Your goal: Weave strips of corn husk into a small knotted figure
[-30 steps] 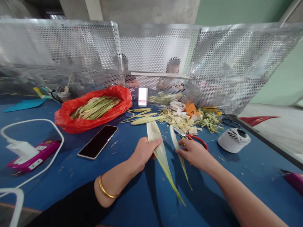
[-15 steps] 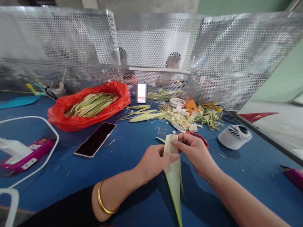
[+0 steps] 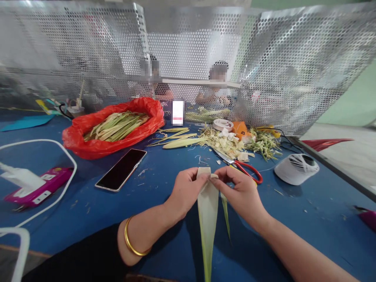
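A long pale husk leaf hangs from both hands, wide and whitish at its top end and tapering to a green tip toward the bottom edge. My left hand, with a gold bangle at the wrist, is closed on the leaf's top, thumb in front. Beside it, my right hand pinches the folded top edge, the thumbs nearly touching. A narrower green strip dangles below my right hand. Just behind that hand lie red-handled scissors, partly hidden by it.
On the blue table stand a red bag of leaf strips, a phone, and a purple power strip with white cable. Loose scraps, a tape roll and a white thread cone lie beyond. Two people sit behind a perforated metal screen.
My hands have come together at the leaf's top, the right one lower. The leaf has swung its tip leftward, and the narrow strip now hangs apart on the right. The view has shifted slightly.
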The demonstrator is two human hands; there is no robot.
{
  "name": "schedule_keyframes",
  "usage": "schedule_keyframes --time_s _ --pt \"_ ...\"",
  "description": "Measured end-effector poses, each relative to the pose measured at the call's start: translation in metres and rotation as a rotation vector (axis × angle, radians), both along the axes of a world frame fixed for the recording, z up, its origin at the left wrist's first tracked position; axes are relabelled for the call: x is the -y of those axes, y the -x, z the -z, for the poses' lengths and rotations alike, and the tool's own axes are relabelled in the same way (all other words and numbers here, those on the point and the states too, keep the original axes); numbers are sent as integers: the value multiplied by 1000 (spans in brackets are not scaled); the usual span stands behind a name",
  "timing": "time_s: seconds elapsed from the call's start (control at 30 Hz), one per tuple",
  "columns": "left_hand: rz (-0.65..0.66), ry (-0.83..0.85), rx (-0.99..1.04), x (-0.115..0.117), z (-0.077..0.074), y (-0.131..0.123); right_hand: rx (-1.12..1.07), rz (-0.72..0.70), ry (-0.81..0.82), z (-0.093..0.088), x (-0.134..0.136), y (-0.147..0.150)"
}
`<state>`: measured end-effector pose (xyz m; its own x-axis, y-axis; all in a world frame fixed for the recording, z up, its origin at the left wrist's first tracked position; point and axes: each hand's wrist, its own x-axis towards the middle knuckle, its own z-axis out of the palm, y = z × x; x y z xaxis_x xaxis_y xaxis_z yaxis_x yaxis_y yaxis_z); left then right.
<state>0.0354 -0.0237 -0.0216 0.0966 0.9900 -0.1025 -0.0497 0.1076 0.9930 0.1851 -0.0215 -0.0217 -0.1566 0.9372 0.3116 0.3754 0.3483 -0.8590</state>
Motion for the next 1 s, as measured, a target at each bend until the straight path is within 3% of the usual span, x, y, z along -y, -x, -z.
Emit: schedule_keyframes --time_s 0.17,0.37,0.5,0.7,0.87,1.0 --pt "-33 -43 -98 -2 4 1 32 -17 83 7 0 0" --pt "-35 -47 -98 -3 7 1 42 -8 19 6 2 3" --pt "-65 -53 -129 -5 8 2 13 -55 131 6 4 6" --pt "-57 -84 -143 -7 12 2 79 -55 -28 4 7 7" --pt "-102 -86 -149 -9 13 3 78 -82 135 4 8 8" --pt "-98 -104 -160 -10 14 3 84 -74 80 3 10 8"
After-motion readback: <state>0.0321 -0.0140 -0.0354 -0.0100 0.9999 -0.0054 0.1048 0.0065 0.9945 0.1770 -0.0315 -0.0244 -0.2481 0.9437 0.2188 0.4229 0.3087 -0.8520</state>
